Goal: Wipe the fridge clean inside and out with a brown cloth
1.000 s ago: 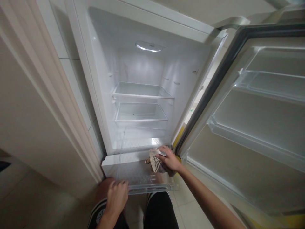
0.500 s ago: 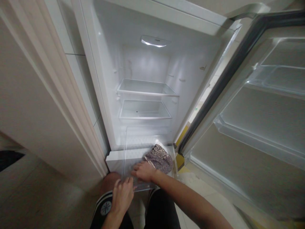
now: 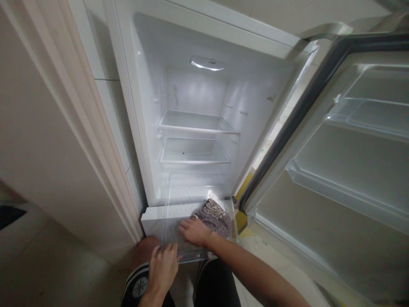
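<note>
A clear plastic drawer [image 3: 169, 221] is pulled out of the bottom of an open white fridge [image 3: 198, 94]. A patterned grey-brown cloth [image 3: 214, 215] lies in the drawer's right half. My right hand [image 3: 194, 231] rests inside the drawer just left of the cloth, fingers stretched flat on the drawer floor, its back edge touching the cloth. My left hand [image 3: 163, 266] grips the drawer's front rim, fingers curled over it.
Two glass shelves [image 3: 198, 128] sit bare inside the fridge. The fridge door [image 3: 351, 162] stands open to the right with clear door bins. A beige wall panel [image 3: 57, 140] is on the left. My knees in dark shorts [image 3: 214, 282] are under the drawer.
My right hand let go of the cloth, which now lies spread in the drawer, and moved left onto the drawer floor. My left hand stayed on the drawer's rim.
</note>
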Motion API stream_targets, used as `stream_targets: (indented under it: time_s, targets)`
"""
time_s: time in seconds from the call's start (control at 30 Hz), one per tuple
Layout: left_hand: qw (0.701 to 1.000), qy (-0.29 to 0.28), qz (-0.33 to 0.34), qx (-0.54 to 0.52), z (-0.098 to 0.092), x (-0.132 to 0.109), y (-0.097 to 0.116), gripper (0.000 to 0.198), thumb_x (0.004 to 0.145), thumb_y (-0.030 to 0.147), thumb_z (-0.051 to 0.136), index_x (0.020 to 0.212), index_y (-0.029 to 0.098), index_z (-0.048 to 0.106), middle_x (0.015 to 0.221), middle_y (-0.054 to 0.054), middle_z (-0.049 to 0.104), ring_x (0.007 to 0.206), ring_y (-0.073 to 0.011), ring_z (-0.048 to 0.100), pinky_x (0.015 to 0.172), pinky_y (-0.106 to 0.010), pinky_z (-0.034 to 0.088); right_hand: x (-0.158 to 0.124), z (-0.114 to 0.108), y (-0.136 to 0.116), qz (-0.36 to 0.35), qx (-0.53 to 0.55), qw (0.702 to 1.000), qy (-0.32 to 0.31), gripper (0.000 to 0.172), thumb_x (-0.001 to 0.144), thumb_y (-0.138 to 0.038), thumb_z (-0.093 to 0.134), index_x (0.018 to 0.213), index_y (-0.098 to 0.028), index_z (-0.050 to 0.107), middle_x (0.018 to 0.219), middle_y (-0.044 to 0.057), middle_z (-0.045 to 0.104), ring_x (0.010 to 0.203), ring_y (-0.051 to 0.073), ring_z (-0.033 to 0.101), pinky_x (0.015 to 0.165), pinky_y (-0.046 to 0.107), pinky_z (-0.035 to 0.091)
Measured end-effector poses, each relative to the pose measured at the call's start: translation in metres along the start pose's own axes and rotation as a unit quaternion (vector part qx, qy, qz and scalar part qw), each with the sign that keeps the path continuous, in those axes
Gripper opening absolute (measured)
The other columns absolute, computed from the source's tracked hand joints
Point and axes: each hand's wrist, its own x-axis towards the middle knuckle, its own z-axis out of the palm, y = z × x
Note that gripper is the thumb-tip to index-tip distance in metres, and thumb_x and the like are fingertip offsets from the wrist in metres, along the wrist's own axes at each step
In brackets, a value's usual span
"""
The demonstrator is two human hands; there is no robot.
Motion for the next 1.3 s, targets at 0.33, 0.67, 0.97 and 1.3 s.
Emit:
stream_targets:
  time_s: [0.33, 0.67, 0.97, 1.3]
  targets:
    - [1.000, -0.005, -0.001, -0.009, 0.001, 0.003, 0.006, 0.029, 0.100, 0.019, 0.058, 0.122, 0.021, 0.077, 0.116, -0.008, 0.081, 0.110, -0.0296, 0.076, 0.109, -0.049, 0.046, -0.011, -0.007, 0.000, 0.048, 0.092, 0.992, -0.075, 0.015, 0.102, -0.027, 0.062, 0.112, -0.020, 0.072, 0.116, 0.008, 0.077, 0.102, 0.026, 0.075, 0.078, 0.033, 0.055]
    - [1.000, -0.023, -0.002, -0.020, -0.005, 0.002, 0.005, 0.029, 0.100, 0.019, 0.055, 0.119, 0.021, 0.077, 0.114, -0.007, 0.081, 0.110, -0.0297, 0.077, 0.110, -0.050, 0.045, -0.011, -0.023, 0.027, 0.111, 0.139, 0.984, -0.026, 0.028, 0.105, -0.034, 0.062, 0.130, -0.021, 0.066, 0.123, 0.007, 0.074, 0.106, 0.023, 0.071, 0.082, 0.029, 0.051]
    - [1.000, -0.024, -0.003, -0.017, -0.007, 0.004, 0.008, 0.028, 0.100, 0.020, 0.054, 0.117, 0.020, 0.076, 0.113, -0.008, 0.082, 0.108, -0.0297, 0.077, 0.107, -0.049, 0.046, -0.018, -0.019, 0.008, 0.066, 0.127, 0.989, -0.029, 0.014, 0.105, -0.021, 0.057, 0.106, -0.016, 0.070, 0.125, 0.011, 0.071, 0.115, 0.024, 0.065, 0.098, 0.035, 0.049]
    - [1.000, -0.015, -0.003, -0.014, -0.013, 0.002, 0.008, 0.030, 0.097, 0.021, 0.057, 0.118, 0.021, 0.077, 0.113, -0.009, 0.082, 0.106, -0.0292, 0.078, 0.107, -0.048, 0.047, -0.016, -0.016, 0.011, 0.119, 0.224, 0.967, 0.011, 0.020, 0.097, -0.022, 0.070, 0.117, -0.019, 0.069, 0.109, 0.005, 0.077, 0.099, 0.022, 0.071, 0.087, 0.028, 0.049]
